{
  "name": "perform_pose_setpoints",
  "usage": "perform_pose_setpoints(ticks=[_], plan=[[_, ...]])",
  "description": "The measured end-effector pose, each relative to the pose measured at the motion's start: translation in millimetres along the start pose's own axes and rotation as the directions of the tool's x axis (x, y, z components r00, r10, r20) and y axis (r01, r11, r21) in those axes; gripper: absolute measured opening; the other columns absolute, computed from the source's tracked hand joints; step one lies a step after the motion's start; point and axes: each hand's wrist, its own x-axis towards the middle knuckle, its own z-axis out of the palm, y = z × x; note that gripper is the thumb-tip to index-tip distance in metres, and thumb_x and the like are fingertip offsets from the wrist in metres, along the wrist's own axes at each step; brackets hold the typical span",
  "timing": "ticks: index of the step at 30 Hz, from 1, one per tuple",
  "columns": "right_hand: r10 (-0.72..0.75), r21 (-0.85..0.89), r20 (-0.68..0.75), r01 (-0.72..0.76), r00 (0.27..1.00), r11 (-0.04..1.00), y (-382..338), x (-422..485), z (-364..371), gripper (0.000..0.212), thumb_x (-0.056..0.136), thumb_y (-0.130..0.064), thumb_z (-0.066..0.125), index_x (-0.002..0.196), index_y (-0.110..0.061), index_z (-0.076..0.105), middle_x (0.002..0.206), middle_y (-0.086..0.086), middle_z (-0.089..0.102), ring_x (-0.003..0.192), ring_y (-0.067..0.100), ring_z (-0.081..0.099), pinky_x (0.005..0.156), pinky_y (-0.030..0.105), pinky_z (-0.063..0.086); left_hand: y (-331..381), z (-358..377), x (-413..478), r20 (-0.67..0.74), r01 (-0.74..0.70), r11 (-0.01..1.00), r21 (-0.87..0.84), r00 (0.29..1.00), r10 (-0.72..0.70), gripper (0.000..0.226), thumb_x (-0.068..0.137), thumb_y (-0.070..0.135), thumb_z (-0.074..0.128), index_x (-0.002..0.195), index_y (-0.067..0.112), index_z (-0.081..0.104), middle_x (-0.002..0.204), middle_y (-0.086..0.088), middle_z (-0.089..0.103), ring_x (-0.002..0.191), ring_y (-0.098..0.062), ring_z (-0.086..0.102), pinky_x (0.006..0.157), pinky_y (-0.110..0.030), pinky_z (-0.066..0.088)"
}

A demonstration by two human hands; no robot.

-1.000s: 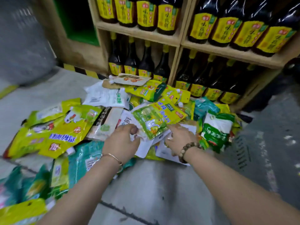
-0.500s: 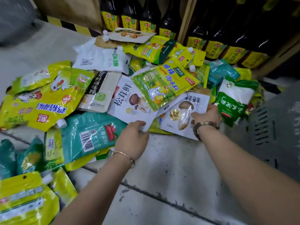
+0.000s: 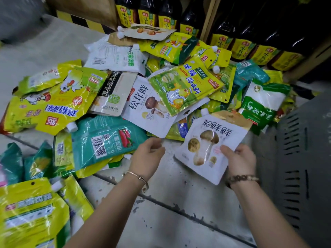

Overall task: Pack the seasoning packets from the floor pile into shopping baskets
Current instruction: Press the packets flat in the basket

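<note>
Shiny packets, rough floor

The seasoning packets are glossy plastic; the floor is matt, scuffed concrete; the shelf is wood.

The floor is grey and hard, with scuffs and dark spots. A long dark line runs across it, slanting down to the right. At the back stands a wooden shelf, low to the ground. Dark bottles with yellow labels fill it, standing side by side. A wooden post splits the shelf in two. To the left, yellow and black stripes run along the bottom of a wooden board. Light glints on the dark glass.
</note>
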Motion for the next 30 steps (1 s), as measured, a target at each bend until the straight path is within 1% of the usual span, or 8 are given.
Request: perform_pose_setpoints(ticks=[5,7,10,13,19,22,25,30], plan=[[0.034,0.103,0.175,-0.053,0.984,0.993,8,-23,-9,0.024,0.083,0.009,0.06,0.072,-0.01,0.049,0.065,0.006,0.066,0.066,0.025,0.059,0.077,0.049,0.05,4,7,-13,0.141,0.126,0.976,-0.175,0.985,-0.102,0.024,0.086,0.019,0.065,0.11,0.015,0.061,0.097,0.003,0.062,0.084,-0.004,0.058,0.061,-0.001,0.042],[0.043,0.141,0.273,-0.084,0.961,0.986,7,-32,-1,0.024,0.083,0.01,0.059,0.073,-0.01,0.05,0.061,0.002,0.068,0.06,0.024,0.06,0.073,0.046,0.05,5,6,-17,0.256,0.215,0.94,-0.266,0.956,-0.146,0.015,0.084,0.019,0.067,0.099,0.018,0.063,0.091,0.004,0.066,0.072,0.001,0.061,0.06,-0.005,0.047],[0.018,0.119,0.382,-0.068,0.924,0.991,1,-43,17,0.023,0.082,0.012,0.057,0.073,-0.009,0.052,0.059,0.001,0.068,0.054,0.018,0.061,0.062,0.035,0.052,4,3,-23,0.329,0.347,0.808,-0.475,0.922,-0.203,0.018,0.08,0.007,0.069,0.099,0.008,0.067,0.08,-0.002,0.073,0.066,-0.011,0.067,0.062,-0.023,0.056],[-0.002,0.084,0.433,-0.038,0.901,0.996,-5,-50,38,0.022,0.083,0.01,0.059,0.074,-0.011,0.055,0.064,0.002,0.068,0.056,0.016,0.063,0.057,0.03,0.054,3,-4,-26,0.266,0.373,0.656,-0.656,0.928,-0.262,0.013,0.079,-0.004,0.065,0.087,0.007,0.066,0.066,-0.003,0.072,0.054,-0.013,0.067,0.048,-0.022,0.053],[-0.093,-0.131,0.546,0.194,0.833,0.972,-27,-50,83,0.022,0.084,0.001,0.063,0.081,-0.018,0.052,0.078,0.003,0.066,0.063,0.011,0.066,0.059,0.027,0.054,-13,-22,-22,0.048,0.26,0.576,-0.775,0.933,-0.357,0.015,0.078,-0.001,0.068,0.092,0.004,0.067,0.073,-0.009,0.072,0.057,-0.019,0.067,0.054,-0.03,0.057],[-0.25,-0.239,0.548,0.436,0.798,0.867,-49,-37,116,0.02,0.086,-0.011,0.063,0.099,-0.022,0.052,0.085,-0.001,0.062,0.082,0.021,0.062,0.078,0.039,0.053,-22,-28,-23,-0.064,0.159,0.525,-0.836,0.922,-0.381,0.014,0.08,0.001,0.066,0.093,0.009,0.067,0.075,-0.005,0.073,0.059,-0.016,0.068,0.054,-0.027,0.056],[-0.348,-0.304,0.599,0.606,0.721,0.735,-72,-27,155,0.035,0.088,-0.015,0.061,0.121,-0.018,0.05,0.095,-0.004,0.06,0.09,0.017,0.06,0.086,0.035,0.05,-26,-31,-22,-0.142,0.077,0.454,-0.888,0.892,-0.429,0.015,0.082,0.002,0.064,0.093,0.012,0.067,0.074,0.0,0.074,0.061,-0.014,0.069,0.054,-0.026,0.056],[-0.249,-0.472,0.766,0.782,0.592,0.407,-82,-7,203,0.057,0.089,-0.016,0.057,0.142,-0.016,0.033,0.135,0.007,0.05,0.115,0.025,0.053,0.091,0.031,0.043,-31,-34,-10,-0.279,-0.01,0.461,-0.887,0.809,-0.518,0.013,0.08,0.003,0.068,0.087,0.014,0.067,0.068,0.006,0.072,0.057,-0.009,0.067,0.05,-0.021,0.053]])
